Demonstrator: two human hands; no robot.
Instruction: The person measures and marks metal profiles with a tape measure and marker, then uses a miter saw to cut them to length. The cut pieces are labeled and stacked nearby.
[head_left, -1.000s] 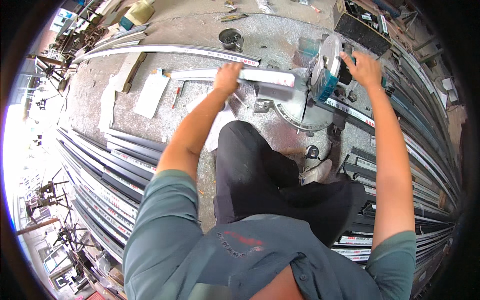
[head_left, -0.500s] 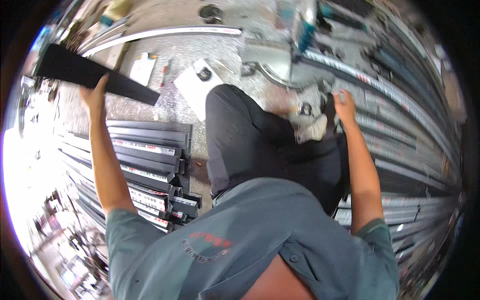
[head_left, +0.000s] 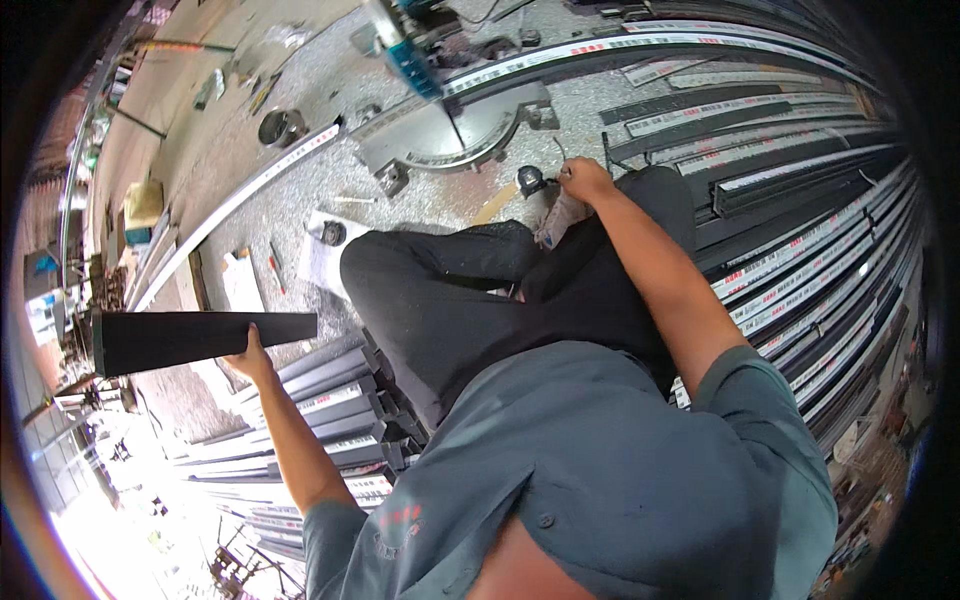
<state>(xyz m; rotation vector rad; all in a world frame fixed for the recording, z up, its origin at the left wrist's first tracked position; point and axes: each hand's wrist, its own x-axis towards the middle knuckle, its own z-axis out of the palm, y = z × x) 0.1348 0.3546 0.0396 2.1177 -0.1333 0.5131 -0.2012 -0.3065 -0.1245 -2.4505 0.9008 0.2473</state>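
A long dark rectangular metal profile [head_left: 180, 342] is gripped near one end by my left hand [head_left: 247, 357], out to the left above the floor. My right hand [head_left: 585, 180] is closed beside my bent right knee; what it holds, if anything, is too small to make out. Just left of its fingers lies a dark round tool that looks like a tape measure [head_left: 530, 180], by my shoe [head_left: 562, 218]. In front of me stands a mitre saw with a silver base [head_left: 460, 140] and a blue-green head [head_left: 408, 65].
Stacked dark profiles with white printed strips [head_left: 800, 310] fill the right side. More profiles [head_left: 335, 400] lie at lower left. A long white-faced bar [head_left: 240, 210] crosses the floor. Near it are a metal cup [head_left: 283, 127], a red pen-like tool [head_left: 276, 270] and a white sheet [head_left: 318, 262].
The view has turned, so the saw now appears farther left. My left hand still holds the profile, now lower in view and nearly level. My right hand appears closer to the tape measure.
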